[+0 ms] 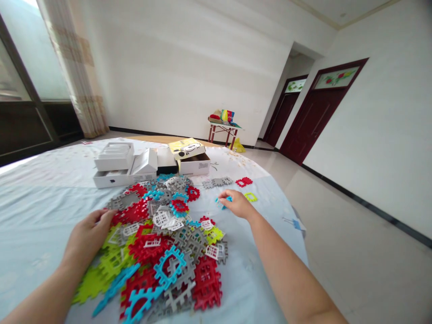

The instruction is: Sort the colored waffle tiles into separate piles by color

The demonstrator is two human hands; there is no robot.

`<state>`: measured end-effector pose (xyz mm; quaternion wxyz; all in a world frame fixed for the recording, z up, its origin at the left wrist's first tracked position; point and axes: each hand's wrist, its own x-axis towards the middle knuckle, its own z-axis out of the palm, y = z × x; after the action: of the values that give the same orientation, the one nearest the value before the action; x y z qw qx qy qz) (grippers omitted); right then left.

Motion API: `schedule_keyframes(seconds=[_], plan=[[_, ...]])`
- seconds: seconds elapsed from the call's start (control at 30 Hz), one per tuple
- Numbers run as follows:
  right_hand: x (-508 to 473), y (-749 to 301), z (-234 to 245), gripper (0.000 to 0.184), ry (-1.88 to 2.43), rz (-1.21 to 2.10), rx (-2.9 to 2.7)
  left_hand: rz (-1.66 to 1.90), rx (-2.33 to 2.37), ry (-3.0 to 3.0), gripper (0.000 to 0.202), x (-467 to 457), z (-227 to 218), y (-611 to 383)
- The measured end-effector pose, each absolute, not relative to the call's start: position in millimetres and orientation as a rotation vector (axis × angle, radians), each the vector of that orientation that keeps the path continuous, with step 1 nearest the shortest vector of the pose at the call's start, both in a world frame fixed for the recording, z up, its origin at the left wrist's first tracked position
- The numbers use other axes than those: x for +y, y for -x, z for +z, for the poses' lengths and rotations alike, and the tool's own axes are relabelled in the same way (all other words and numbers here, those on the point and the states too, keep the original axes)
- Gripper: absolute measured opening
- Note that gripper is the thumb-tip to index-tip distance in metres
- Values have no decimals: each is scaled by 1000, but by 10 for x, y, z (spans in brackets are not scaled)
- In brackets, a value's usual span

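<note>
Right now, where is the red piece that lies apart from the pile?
In the head view, the red piece is right of centre, beyond the right hand, right of the grey strip.

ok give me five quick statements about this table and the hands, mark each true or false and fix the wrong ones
1. The right hand has its fingertips at a blue piece. True.
2. The left hand rests on the yellow lid. False: it is at the left edge of the pile of pieces, near red ones.
3. The yellow lid lies tilted on a white box. True.
4. The red piece beyond the right hand lies on the floor. False: it lies on the tablecloth.
5. All the pieces in the pile are one colour. False: red, blue, grey, green and white ones show.
</note>
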<state>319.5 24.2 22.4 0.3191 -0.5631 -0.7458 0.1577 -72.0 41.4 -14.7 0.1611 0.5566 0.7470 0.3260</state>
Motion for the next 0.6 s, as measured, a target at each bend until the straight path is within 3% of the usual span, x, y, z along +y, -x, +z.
schedule_keyframes(seconds=[0.27,0.37,0.47,0.6], plan=[[84,-3836,24,18,1647,528,-1931,919,2128,-1596,42,397,-145,719],[73,-3878,-49,19,1732,429,-1834,905,2150,-1588,42,383,-123,710],[57,-3778,-32,21,1651,332,-1796,897,2169,-1579,40,371,-104,701],[-25,-3513,70,21,1457,444,-1970,898,2184,-1562,42,362,-96,689]])
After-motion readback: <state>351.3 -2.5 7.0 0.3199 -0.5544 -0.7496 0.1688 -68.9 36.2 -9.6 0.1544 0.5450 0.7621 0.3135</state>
